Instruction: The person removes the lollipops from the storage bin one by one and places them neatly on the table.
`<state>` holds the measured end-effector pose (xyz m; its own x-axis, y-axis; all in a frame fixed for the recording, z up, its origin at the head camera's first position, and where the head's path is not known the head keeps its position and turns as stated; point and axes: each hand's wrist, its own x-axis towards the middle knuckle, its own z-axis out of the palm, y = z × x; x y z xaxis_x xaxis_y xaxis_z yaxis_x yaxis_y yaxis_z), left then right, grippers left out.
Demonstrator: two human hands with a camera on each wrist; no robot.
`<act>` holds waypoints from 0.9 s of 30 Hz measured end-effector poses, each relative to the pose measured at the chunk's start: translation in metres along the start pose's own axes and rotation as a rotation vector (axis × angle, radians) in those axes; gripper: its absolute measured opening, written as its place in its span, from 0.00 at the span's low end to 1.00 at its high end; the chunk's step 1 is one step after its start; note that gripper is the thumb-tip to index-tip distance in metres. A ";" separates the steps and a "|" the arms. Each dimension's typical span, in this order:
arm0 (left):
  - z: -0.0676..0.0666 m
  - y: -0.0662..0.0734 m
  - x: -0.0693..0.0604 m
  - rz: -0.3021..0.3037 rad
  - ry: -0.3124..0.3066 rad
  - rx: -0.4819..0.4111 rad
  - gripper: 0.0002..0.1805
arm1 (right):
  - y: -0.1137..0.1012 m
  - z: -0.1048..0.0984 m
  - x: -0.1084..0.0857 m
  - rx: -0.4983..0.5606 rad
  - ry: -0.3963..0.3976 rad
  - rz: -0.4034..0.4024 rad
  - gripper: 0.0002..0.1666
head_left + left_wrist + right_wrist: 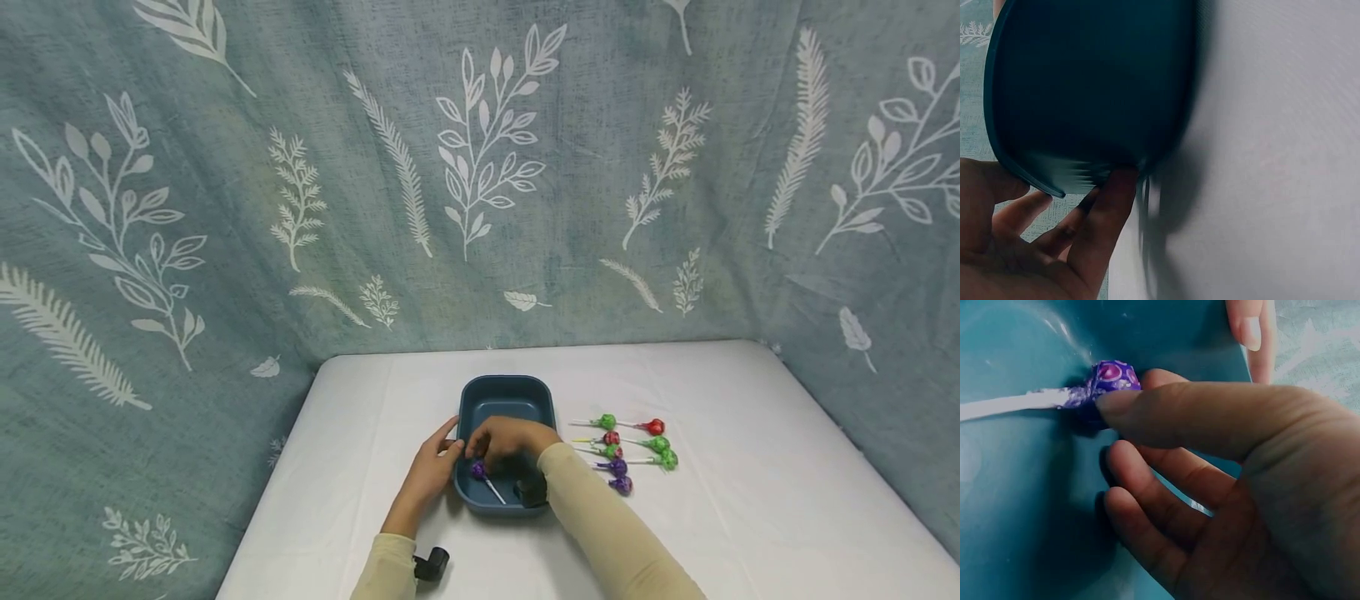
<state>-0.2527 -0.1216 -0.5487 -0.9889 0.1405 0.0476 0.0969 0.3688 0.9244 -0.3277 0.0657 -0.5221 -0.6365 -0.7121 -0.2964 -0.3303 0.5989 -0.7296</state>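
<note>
A purple-wrapped lollipop (pixel 1113 375) with a white stick lies low inside a dark blue plastic bin (pixel 504 385). My right hand (pixel 510 439) reaches into the bin and pinches the lollipop's wrapped head between thumb and index finger. The other fingers (pixel 1129 506) are loosely bent beside it. At the bin's left side, my left hand (pixel 433 467) holds the wall. Its thumb (pixel 1010 182) is at the rim and its fingers (pixel 1110 206) are against the outside. Part of the bin's floor is hidden by the right hand and forearm.
Right of the bin, several lollipops lie in two rough columns on the white table (pixel 720 467): a red one (pixel 652 427), green ones (pixel 666 459), mixed red-green ones (pixel 611 452) and purple ones (pixel 621 485). A leaf-patterned curtain (pixel 480 292) hangs behind the table.
</note>
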 end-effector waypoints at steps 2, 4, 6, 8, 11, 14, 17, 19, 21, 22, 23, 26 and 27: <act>0.000 0.000 0.000 -0.003 0.001 -0.001 0.28 | 0.001 0.000 0.000 -0.001 -0.016 -0.003 0.20; 0.001 -0.001 0.000 -0.004 0.003 0.002 0.28 | 0.002 0.001 0.000 -0.005 -0.027 -0.001 0.19; 0.001 -0.001 0.000 -0.006 0.006 0.002 0.28 | 0.003 0.000 0.000 -0.004 -0.033 0.004 0.18; 0.001 -0.001 0.000 -0.003 0.008 0.006 0.28 | 0.004 0.001 -0.001 -0.004 -0.037 0.009 0.17; 0.001 0.000 0.000 -0.002 0.010 0.007 0.28 | 0.005 0.001 -0.001 -0.009 -0.037 0.017 0.17; 0.001 0.000 0.000 -0.003 0.010 0.012 0.28 | 0.004 0.001 -0.001 -0.017 -0.043 0.023 0.17; 0.001 0.001 0.000 0.000 0.014 0.021 0.27 | 0.002 0.001 -0.002 -0.014 -0.056 0.029 0.17; 0.001 0.002 0.000 0.001 0.016 0.019 0.27 | 0.002 0.001 -0.002 -0.014 -0.062 0.032 0.15; 0.000 0.002 0.000 0.001 0.016 0.016 0.28 | 0.002 0.000 -0.003 -0.010 -0.057 0.036 0.14; 0.001 0.003 0.000 -0.001 0.015 0.015 0.28 | 0.003 0.000 -0.003 -0.008 -0.054 0.038 0.13; 0.001 0.003 0.000 -0.002 0.013 0.013 0.28 | 0.004 -0.001 -0.004 -0.010 -0.052 0.036 0.13; 0.001 0.002 0.000 -0.007 0.013 0.014 0.28 | 0.007 -0.001 -0.004 0.006 -0.039 0.027 0.13; 0.001 0.002 0.000 -0.006 0.013 0.015 0.28 | 0.008 -0.001 -0.004 0.012 -0.036 0.023 0.12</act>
<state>-0.2519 -0.1202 -0.5471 -0.9909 0.1264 0.0472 0.0927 0.3835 0.9189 -0.3289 0.0738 -0.5265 -0.6179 -0.7114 -0.3348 -0.3076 0.6106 -0.7298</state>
